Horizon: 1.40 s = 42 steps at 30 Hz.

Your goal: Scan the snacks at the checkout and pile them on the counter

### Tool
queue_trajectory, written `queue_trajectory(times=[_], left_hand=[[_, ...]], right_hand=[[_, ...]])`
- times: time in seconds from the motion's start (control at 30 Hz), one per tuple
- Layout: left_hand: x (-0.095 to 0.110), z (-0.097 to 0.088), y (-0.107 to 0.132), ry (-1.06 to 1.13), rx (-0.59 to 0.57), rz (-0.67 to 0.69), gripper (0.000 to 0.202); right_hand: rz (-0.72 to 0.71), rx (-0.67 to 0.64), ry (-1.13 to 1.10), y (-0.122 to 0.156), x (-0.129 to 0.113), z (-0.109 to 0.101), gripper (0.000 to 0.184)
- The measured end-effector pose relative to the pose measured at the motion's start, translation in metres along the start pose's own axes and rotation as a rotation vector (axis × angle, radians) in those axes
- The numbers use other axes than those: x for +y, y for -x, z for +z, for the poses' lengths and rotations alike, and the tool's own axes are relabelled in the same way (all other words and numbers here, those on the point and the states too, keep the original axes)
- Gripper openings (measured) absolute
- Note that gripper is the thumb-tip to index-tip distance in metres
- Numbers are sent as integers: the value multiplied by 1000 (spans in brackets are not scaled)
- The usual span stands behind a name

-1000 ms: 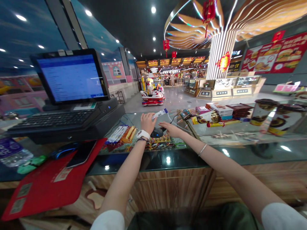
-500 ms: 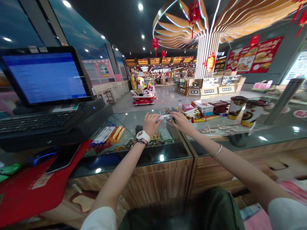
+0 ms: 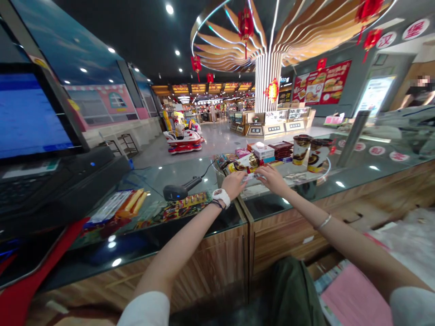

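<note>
My left hand [image 3: 234, 183], with a white watch on its wrist, and my right hand [image 3: 272, 178], with a thin bracelet, meet over the glass counter [image 3: 190, 170]. Both pinch the ends of a small white packet [image 3: 253, 176] just above the glass. Right behind the hands lies a pile of wrapped snacks [image 3: 243, 164]. A black barcode scanner [image 3: 178, 191] lies on the glass to the left of my left hand, untouched.
Two brown-lidded cups [image 3: 309, 151] and stacked boxes [image 3: 263, 150] stand beyond the hands. A till screen [image 3: 27, 113] with its keyboard fills the left. A metal post [image 3: 351, 131] rises at the right. A pink sheet [image 3: 353, 299] lies low at the right.
Both hands moved right from the scanner with the packet, the right hand joining the left on it. The view swung right, so the till slid toward the left edge.
</note>
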<state>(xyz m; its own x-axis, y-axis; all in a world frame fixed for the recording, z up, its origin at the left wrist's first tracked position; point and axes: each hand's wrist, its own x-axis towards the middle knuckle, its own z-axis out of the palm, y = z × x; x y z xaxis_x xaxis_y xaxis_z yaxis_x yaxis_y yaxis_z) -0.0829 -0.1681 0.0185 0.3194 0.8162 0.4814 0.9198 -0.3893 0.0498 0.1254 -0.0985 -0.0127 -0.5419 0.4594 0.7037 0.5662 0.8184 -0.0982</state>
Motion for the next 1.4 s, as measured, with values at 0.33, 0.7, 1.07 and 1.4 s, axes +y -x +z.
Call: queue_trajectory(times=[0.33,0.7,1.07,1.4], left_hand=[[41,41,-48,-67,-165,74,34],[22,52,-52,-103,-237,-63,31],[27,57,-44,-103,-199,-78,35],[40,67,-58,-17,-264,70,35]], right_hand=[[176,-122,108,27,67,-10,19],[225,-283,130,12,65,11,31],[257,-364,101,18,59,6,35],[482,-263,310,22,53,-9,39]])
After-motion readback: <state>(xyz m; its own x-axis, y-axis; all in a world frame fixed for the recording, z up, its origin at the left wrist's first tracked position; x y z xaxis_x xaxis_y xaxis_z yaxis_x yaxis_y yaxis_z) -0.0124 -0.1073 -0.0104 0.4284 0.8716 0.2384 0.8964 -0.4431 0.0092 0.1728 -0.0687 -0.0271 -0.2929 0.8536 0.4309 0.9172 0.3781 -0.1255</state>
